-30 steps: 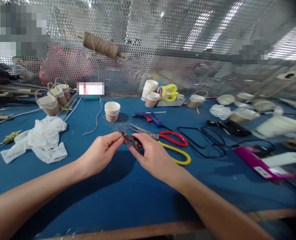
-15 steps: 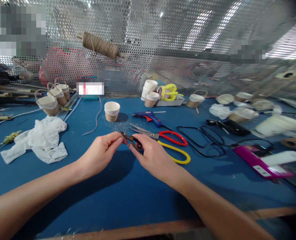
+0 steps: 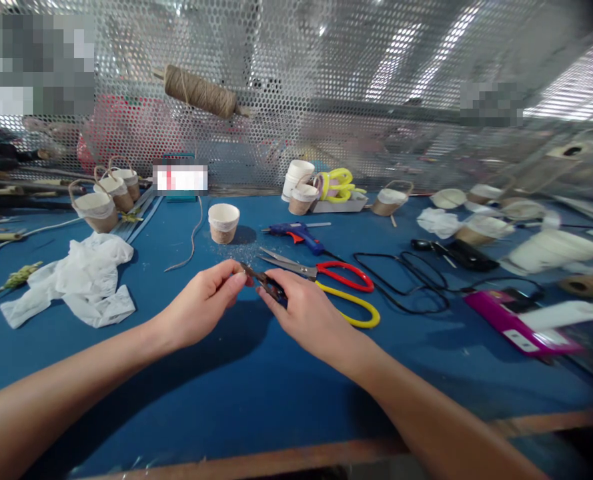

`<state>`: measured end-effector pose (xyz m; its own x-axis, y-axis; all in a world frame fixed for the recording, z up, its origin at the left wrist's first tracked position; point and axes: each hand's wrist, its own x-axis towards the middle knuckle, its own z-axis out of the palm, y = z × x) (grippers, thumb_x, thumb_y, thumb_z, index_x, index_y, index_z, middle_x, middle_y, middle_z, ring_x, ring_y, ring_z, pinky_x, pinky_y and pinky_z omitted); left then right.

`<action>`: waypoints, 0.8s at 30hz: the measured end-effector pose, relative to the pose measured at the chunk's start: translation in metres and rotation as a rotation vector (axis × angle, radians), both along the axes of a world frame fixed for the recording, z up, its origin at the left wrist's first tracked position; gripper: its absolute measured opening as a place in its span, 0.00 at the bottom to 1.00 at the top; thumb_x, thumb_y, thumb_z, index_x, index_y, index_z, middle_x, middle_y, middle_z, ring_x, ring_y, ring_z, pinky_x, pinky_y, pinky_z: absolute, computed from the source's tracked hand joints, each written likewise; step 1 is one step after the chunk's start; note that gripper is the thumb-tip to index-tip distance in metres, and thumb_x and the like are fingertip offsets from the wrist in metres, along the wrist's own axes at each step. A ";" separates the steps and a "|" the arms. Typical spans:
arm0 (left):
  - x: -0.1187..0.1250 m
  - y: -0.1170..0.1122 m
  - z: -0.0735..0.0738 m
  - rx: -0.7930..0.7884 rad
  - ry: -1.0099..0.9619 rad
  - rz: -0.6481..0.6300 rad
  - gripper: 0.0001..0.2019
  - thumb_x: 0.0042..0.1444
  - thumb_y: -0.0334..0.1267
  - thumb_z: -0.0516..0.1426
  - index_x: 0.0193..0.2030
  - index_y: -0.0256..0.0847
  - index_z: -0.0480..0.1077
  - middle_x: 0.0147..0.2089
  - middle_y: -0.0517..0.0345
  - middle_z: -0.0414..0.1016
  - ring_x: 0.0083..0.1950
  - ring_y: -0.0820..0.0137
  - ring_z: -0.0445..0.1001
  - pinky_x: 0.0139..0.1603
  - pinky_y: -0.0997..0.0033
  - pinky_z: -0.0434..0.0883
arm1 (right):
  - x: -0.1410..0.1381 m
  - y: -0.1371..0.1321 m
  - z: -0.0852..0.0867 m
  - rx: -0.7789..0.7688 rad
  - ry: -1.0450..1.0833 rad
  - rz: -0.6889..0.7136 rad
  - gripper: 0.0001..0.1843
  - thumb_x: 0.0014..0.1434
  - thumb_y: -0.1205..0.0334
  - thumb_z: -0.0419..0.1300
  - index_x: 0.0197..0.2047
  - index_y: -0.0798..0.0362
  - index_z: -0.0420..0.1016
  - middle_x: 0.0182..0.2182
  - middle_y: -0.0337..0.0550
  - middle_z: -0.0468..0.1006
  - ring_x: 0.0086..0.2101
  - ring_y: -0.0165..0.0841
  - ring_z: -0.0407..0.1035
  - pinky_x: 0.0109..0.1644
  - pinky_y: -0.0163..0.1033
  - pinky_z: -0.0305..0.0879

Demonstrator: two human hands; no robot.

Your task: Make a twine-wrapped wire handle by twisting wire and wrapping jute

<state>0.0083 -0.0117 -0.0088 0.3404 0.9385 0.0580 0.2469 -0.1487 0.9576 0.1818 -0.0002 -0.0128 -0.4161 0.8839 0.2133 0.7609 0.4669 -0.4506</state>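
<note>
Dark-handled pliers (image 3: 259, 276) are gripped in my right hand (image 3: 303, 307), jaws pointing up and left. My left hand (image 3: 203, 300) is closed in a pinch right at the jaw tips; whatever lies between its fingers is too small and hidden to name. Just beyond both hands stands a small cup (image 3: 223, 230), white inside with a brown, twine-like lower band. Scissors (image 3: 301, 268) with one red and one yellow handle lie open behind my right hand. White crumbs are scattered on the blue tabletop (image 3: 186, 400) between cup and pliers.
A blue glue gun (image 3: 299, 233) lies behind the scissors, its black cord (image 3: 401, 283) looping right towards a purple power strip (image 3: 519, 327). Crumpled white fabric (image 3: 76, 280) is at left. Handled small baskets (image 3: 96, 210) line the back. A twine spool (image 3: 200, 91) hangs on the mesh.
The pliers look slightly more closed in my right hand. Both hands stay in nearly the same place, and the view has shifted very slightly.
</note>
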 end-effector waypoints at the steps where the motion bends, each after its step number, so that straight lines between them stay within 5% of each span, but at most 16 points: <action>1: 0.000 0.000 0.000 -0.009 -0.013 -0.004 0.11 0.58 0.42 0.45 0.31 0.37 0.61 0.20 0.68 0.53 0.20 0.80 0.51 0.19 0.81 0.53 | 0.000 0.000 0.000 -0.009 -0.003 -0.002 0.10 0.58 0.60 0.51 0.40 0.54 0.69 0.34 0.47 0.74 0.35 0.36 0.70 0.38 0.40 0.64; 7: 0.001 0.001 0.003 -0.085 -0.040 -0.027 0.12 0.59 0.41 0.44 0.34 0.37 0.62 0.18 0.67 0.61 0.17 0.81 0.57 0.18 0.81 0.57 | 0.001 0.000 -0.001 0.009 0.009 0.011 0.18 0.55 0.52 0.54 0.45 0.55 0.65 0.39 0.50 0.72 0.39 0.39 0.68 0.41 0.45 0.64; 12: 0.000 0.001 0.000 -0.002 -0.024 -0.009 0.11 0.58 0.41 0.45 0.35 0.37 0.64 0.26 0.61 0.69 0.26 0.77 0.68 0.30 0.76 0.66 | 0.002 0.000 -0.001 -0.008 0.016 0.026 0.20 0.57 0.51 0.51 0.47 0.56 0.64 0.39 0.51 0.71 0.38 0.38 0.68 0.41 0.45 0.65; 24: 0.000 -0.002 0.003 0.050 0.106 0.002 0.13 0.59 0.41 0.44 0.37 0.38 0.66 0.19 0.66 0.63 0.22 0.78 0.61 0.25 0.78 0.59 | 0.003 0.001 -0.003 0.054 0.046 0.016 0.17 0.56 0.51 0.53 0.44 0.55 0.65 0.38 0.50 0.72 0.38 0.39 0.68 0.40 0.45 0.65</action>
